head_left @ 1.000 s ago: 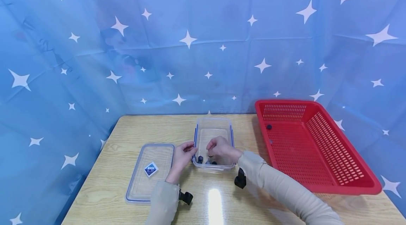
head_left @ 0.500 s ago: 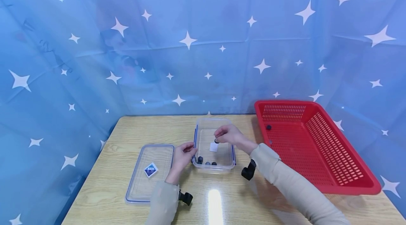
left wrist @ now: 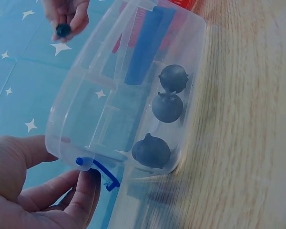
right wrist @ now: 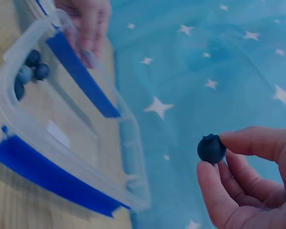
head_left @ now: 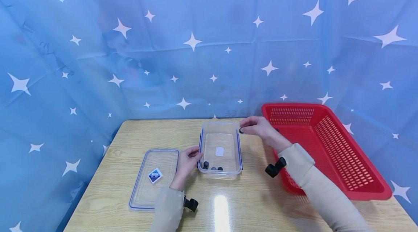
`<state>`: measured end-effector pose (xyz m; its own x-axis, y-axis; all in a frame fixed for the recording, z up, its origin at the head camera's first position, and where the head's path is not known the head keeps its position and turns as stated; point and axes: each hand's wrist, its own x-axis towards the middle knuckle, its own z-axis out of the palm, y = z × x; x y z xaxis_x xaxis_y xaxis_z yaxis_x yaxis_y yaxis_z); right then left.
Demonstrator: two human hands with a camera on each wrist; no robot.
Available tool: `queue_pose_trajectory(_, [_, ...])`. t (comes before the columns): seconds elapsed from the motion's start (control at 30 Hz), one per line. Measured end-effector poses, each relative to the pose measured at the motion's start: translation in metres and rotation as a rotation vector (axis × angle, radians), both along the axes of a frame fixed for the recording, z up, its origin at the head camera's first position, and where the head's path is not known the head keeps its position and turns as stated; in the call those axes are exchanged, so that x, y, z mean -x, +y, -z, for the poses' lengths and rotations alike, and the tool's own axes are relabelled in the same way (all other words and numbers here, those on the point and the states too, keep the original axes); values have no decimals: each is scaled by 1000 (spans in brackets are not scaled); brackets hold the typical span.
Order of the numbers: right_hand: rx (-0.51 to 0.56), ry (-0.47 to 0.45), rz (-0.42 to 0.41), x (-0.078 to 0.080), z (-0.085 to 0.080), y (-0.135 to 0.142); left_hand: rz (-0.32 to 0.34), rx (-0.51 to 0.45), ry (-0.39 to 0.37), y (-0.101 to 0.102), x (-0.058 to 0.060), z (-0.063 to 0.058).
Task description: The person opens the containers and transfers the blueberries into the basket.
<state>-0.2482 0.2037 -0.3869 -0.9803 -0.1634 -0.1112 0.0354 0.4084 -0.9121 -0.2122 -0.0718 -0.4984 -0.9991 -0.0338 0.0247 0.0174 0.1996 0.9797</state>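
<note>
The two hands are well apart. The right hand (head_left: 259, 128) pinches a blueberry (right wrist: 211, 149) between thumb and fingertip, the berry sitting at the hand's nine o'clock in the head view. From the left hand (head_left: 188, 161) that berry lies toward two o'clock, near the far right rim of a clear box (head_left: 239, 148). The left hand holds the box by its side, thumb and fingers at the rim beside a blue latch (left wrist: 101, 172).

The box stands open at the left hand's two to three o'clock. Four loose blueberries (head_left: 220, 169) lie inside it, gathered at six o'clock, two of them close together toward seven. A white square (head_left: 220, 151) shows around the middle of the box.

At the left hand's eight o'clock, a clear lid (head_left: 166, 163) with a blue rim lies flat, a blue-and-white sticker (head_left: 155, 175) on it. From the right hand toward three and four o'clock stands a red basket (head_left: 344, 152), partly behind the sleeve (head_left: 330, 192); a dark round thing (head_left: 277, 130) in it is mostly hidden. All stand on a wood-grain surface (head_left: 114, 192), with a starry blue curtain (head_left: 163, 61) at twelve o'clock.
</note>
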Motion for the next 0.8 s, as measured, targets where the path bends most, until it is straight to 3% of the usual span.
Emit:
queue_pose_trajectory(0.27, [3, 28, 84, -6, -11, 47, 7, -4, -1, 0, 0, 0])
queue_pose_trajectory(0.5, [260, 34, 132, -15, -9, 92, 6, 3, 7, 0, 1, 2])
queue_pose_trajectory(0.8, [372, -29, 184, -22, 10, 133, 10, -2, -18, 0, 0, -1])
